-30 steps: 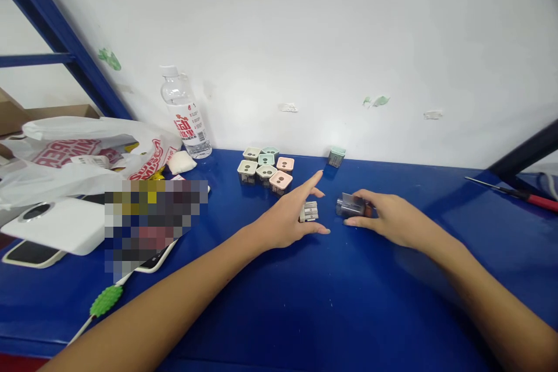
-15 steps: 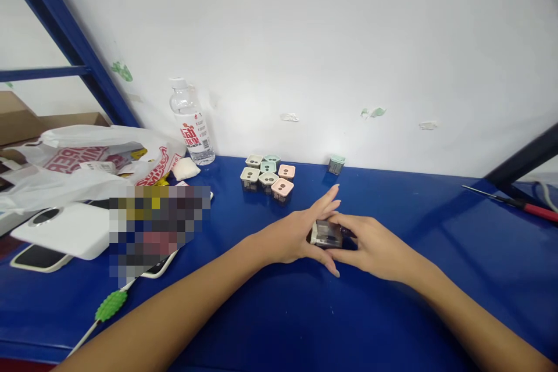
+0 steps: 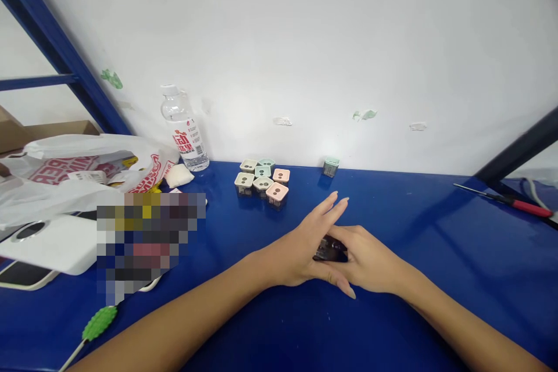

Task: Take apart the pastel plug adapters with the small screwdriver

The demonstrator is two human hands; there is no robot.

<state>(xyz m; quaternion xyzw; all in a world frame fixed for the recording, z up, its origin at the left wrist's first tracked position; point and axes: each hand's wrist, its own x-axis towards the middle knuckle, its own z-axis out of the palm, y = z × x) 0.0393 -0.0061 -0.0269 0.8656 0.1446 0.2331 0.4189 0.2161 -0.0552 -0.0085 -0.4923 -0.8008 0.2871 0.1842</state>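
Observation:
A dark see-through pencil sharpener (image 3: 332, 251) sits between my two hands, above the blue table; its ends are covered. My right hand (image 3: 368, 258) has it between thumb and fingers. From the other side my left hand (image 3: 300, 250) presses its palm towards the sharpener, its fingers stretched out past my right fingertips and its thumb below. Beyond my hands stands a cluster of several pencil sharpeners with two-hole lids, among them a pink one (image 3: 277, 193), a cream one (image 3: 244, 182) and a mint one (image 3: 263, 171). Another mint sharpener (image 3: 331, 166) stands alone near the wall.
A water bottle (image 3: 185, 136) stands by the wall, beside a white plastic bag (image 3: 87, 154). Phones, including a white one (image 3: 65, 244), and a blurred patch lie at left, with a green textured piece (image 3: 99, 323) on a cable. A red-handled screwdriver (image 3: 529, 207) lies at right.
My hands have drawn closer together around the sharpener, so its pale end no longer shows and a darker side does. The view has shifted slightly.

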